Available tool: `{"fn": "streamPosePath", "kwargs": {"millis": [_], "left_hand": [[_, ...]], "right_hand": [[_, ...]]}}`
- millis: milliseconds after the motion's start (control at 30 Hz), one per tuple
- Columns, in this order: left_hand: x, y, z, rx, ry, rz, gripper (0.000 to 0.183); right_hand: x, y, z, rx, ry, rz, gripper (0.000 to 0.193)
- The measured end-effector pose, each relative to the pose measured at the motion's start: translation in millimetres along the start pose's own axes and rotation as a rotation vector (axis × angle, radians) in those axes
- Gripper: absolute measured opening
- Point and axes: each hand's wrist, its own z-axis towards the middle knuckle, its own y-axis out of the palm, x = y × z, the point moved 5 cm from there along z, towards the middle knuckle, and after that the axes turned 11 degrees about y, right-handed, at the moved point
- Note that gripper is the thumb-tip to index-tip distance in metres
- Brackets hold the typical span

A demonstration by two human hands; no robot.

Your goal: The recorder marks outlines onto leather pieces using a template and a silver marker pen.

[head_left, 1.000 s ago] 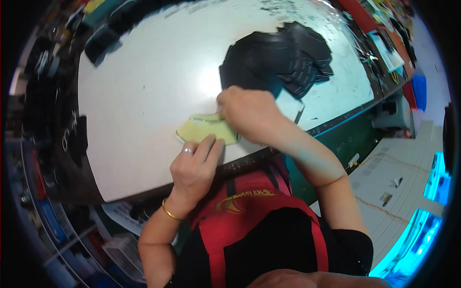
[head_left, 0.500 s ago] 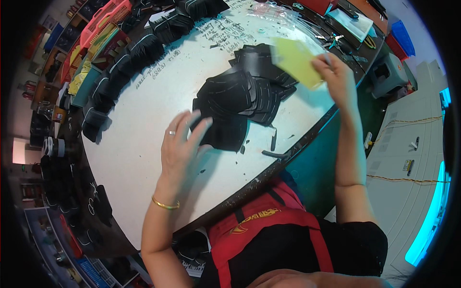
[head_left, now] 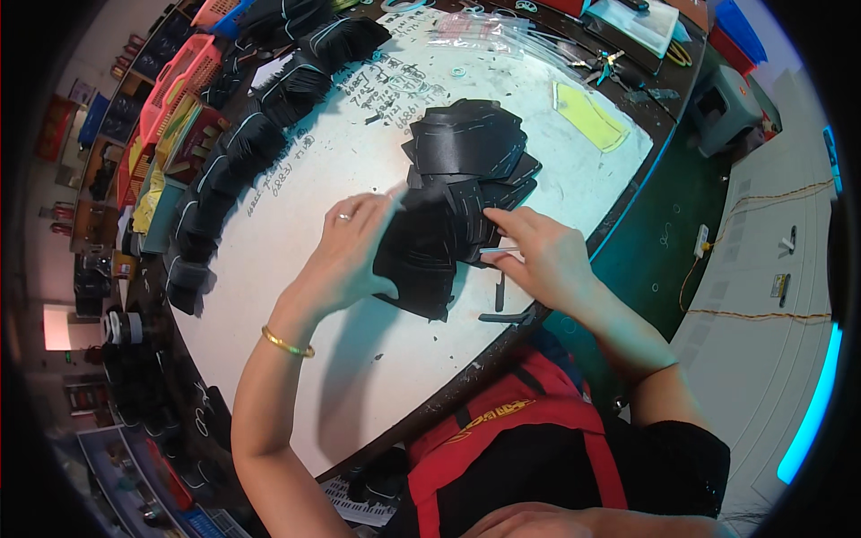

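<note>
A pile of cut black pieces [head_left: 421, 269] with pale dashed markings along their edges lies on the white tabletop [head_left: 269, 341]. Along its left edge, my left hand [head_left: 336, 255] has its fingers stretched and the thumb apart, perhaps touching the pieces. From the right comes my right hand [head_left: 552, 260], its fingers closed round a slim pale pen [head_left: 500, 250], with the index fingertip at the pile's edge. More black pieces [head_left: 462, 134] are fanned out just beyond. A yellow-green template [head_left: 592, 117] lies flat at the far right of the table.
Banded black bundles [head_left: 242, 143] line the table's left and far edge. Narrow black offcuts [head_left: 502, 317] lie near the front edge. Pliers [head_left: 605, 67], a clear plastic bag [head_left: 475, 34] and a tray [head_left: 632, 25] sit at the back. A grey stool [head_left: 722, 108] stands to the right.
The yellow-green template has gone from my right hand to the tabletop. My right hand has come down and left to the black pile. The near black pieces have shifted apart from the far ones.
</note>
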Motion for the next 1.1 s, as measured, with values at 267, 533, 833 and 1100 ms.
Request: {"fn": "streamPosePath", "kwargs": {"millis": [267, 533, 833, 1100], "left_hand": [[5, -12, 26, -0.076, 0.066, -0.014, 0.143], [20, 4, -3, -0.185, 0.130, -0.129, 0.133], [38, 10, 29, -0.429, 0.002, -0.067, 0.117], [80, 23, 33, -0.232, 0.360, -0.015, 0.091]], "right_hand": [[-1, 5, 1, -0.093, -0.050, 0.062, 0.037], [-13, 11, -10, -0.166, -0.165, 0.071, 0.029], [65, -15, 206, -0.130, 0.157, -0.152, 0.059], [41, 16, 206, -0.685, 0.161, -0.239, 0.092]]}}
